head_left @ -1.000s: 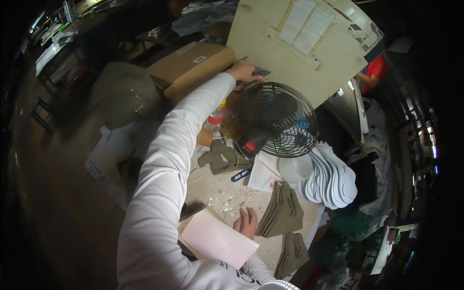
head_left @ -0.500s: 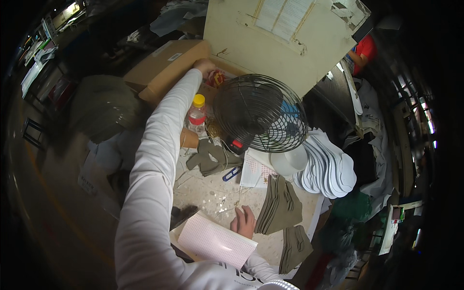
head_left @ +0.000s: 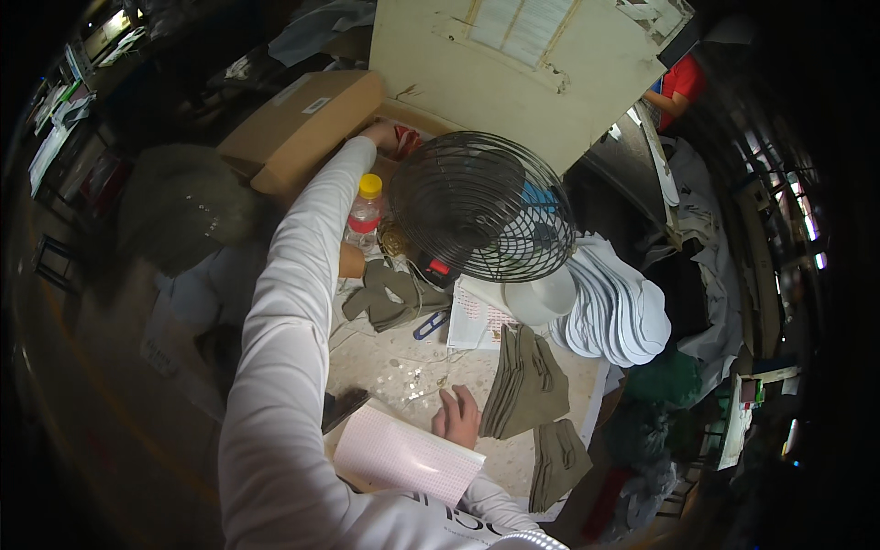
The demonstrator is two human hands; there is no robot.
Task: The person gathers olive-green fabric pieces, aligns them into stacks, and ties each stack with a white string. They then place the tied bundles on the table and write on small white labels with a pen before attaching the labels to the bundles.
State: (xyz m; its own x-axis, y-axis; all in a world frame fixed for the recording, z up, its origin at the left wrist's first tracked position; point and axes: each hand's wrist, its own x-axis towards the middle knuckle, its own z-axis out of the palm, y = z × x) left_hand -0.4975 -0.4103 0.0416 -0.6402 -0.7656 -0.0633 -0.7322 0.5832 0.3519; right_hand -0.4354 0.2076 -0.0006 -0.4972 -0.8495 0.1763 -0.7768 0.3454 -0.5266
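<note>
My left hand (head_left: 382, 137) is stretched far out to the back of the table, beside a brown cardboard box (head_left: 302, 124). Right by it is a crumpled red packet (head_left: 406, 142); its fingers are hidden, so I cannot tell whether they grip it. My right hand (head_left: 458, 418) rests on the tabletop (head_left: 394, 371), holding nothing, fingers apart and slightly bent. Close to its right lie a stack of olive fabric pieces (head_left: 524, 390) and a smaller olive stack (head_left: 557, 466). A pink-gridded sheet (head_left: 408, 452) slants in front of my body, covering part of my right wrist.
A black wire-caged fan (head_left: 481, 206) stands mid-table. Around it are a yellow-capped bottle (head_left: 365, 213), olive scraps (head_left: 390, 298), blue thread snips (head_left: 431, 325), a white bowl (head_left: 543, 298) and stacked white sole-shaped pieces (head_left: 612, 302). A person in red (head_left: 680, 87) is beyond the cream panel (head_left: 495, 82).
My left hand has gone a little deeper beside the box, and less of it shows. The whole view has shifted slightly. My right hand stays in place on the table.
</note>
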